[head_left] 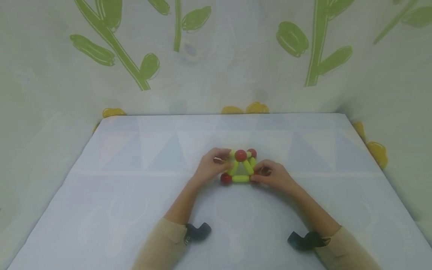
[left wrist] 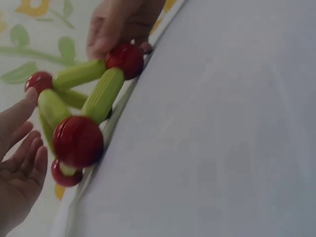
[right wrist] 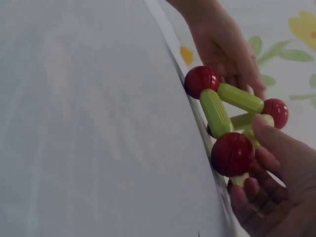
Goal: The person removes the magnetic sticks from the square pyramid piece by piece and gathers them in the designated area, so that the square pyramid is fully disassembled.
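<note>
Frame (head_left: 248,167) of red balls (head_left: 240,155) and green rods (head_left: 240,179): my left hand (head_left: 207,167) and right hand (head_left: 275,176) grip opposite sides. I judge I'm adjusting joints; next calls for even pressure.

Assembled ball-and-rod frame (head_left: 248,167).
Joins red balls (head_left: 240,155) with ribbed yellow-green rods (head_left: 240,179); held apex-up, on or just above bench (head_left: 243,228).

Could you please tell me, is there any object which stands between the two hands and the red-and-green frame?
Nothing visible stands in the way: the left hand and the right hand both touch the red-and-green frame directly, from opposite sides.
</note>
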`<state>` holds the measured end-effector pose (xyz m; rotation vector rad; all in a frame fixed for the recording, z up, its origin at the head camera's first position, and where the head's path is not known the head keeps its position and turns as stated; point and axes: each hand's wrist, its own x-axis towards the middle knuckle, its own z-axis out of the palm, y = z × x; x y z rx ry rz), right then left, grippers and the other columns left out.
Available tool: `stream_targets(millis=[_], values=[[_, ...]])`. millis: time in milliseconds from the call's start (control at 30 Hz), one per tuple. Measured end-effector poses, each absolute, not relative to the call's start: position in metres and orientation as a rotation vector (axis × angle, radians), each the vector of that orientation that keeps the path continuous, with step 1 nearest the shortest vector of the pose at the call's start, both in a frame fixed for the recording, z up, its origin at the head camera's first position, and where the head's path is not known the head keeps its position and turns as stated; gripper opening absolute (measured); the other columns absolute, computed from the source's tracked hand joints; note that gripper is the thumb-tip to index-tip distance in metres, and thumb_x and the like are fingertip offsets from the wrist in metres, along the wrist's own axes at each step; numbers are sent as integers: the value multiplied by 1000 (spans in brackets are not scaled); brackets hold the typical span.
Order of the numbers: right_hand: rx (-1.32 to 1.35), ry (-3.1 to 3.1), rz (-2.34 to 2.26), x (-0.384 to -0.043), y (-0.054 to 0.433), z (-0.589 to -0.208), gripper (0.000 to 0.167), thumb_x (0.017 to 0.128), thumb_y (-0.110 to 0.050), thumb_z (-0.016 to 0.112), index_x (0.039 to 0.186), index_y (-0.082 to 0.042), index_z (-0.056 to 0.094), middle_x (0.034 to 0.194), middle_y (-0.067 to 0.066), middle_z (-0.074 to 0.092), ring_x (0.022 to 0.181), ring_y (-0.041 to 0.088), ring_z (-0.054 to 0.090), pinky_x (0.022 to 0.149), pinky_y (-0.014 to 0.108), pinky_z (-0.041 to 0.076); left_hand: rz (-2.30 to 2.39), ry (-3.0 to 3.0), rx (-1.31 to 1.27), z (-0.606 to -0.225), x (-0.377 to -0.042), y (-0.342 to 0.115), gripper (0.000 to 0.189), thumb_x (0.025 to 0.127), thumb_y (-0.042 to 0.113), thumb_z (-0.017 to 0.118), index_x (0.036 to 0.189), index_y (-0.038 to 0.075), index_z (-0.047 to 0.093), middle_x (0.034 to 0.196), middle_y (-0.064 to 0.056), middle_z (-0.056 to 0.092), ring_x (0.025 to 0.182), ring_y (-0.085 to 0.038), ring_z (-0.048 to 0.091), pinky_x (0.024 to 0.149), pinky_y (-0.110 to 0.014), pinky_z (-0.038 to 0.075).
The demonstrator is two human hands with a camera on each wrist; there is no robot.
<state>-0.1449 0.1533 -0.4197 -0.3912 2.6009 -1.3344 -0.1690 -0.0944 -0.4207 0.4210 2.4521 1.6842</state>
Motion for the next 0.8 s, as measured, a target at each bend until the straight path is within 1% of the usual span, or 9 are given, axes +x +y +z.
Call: stream_targets(millis=[133, 200, 300, 467, 633, 800], values=[[-509, 2633, -1435, -149, 145, -419, 29, 82, -20, 74, 106, -6, 65, 92, 5, 62, 78, 19, 53, 62, 22, 48, 1719, 2496, 461, -424, -173, -80, 47, 82, 32, 73, 126, 21, 59, 118, 7, 58, 108, -13, 54, 93, -34, 47], [-535, 2652, -1419, -151, 140, -419, 30, 83, -23, 73, 107, -7, 64, 90, 4, 60, 78, 18, 51, 62, 22, 47, 1723, 2512, 505, -424, -174, -74, 47, 83, 32, 72, 126, 20, 59, 121, 8, 57, 113, -13, 51, 97, -37, 44], [-545, 2655, -1390, -155, 135, -419, 31, 83, -26, 73, 107, -9, 65, 91, 2, 59, 83, 18, 49, 69, 25, 45, 1735, 2517, 552, -425, -174, -70, 47, 83, 30, 72, 127, 18, 59, 123, 8, 58, 119, -12, 48, 102, -39, 40], [-540, 2637, -1394, -156, 134, -420, 28, 84, -24, 72, 106, -8, 65, 95, 3, 62, 88, 19, 51, 79, 31, 46, 1724, 2535, 608, -420, -172, -69, 45, 85, 27, 70, 126, 14, 59, 122, 5, 60, 118, -14, 50, 102, -40, 40], [-466, 2560, -1436, -155, 139, -423, 28, 84, -26, 71, 106, -10, 66, 95, 3, 62, 90, 19, 54, 79, 27, 47, 1722, 2544, 570, -418, -170, -70, 43, 85, 27, 70, 124, 14, 60, 121, 6, 60, 118, -13, 50, 102, -40, 41], [-437, 2492, -1529, -152, 149, -425, 28, 82, -23, 73, 105, -10, 66, 94, 4, 62, 88, 21, 55, 75, 25, 49, 1721, 2538, 568, -421, -171, -69, 43, 85, 28, 70, 124, 15, 60, 121, 6, 60, 118, -12, 50, 102, -39, 40]])
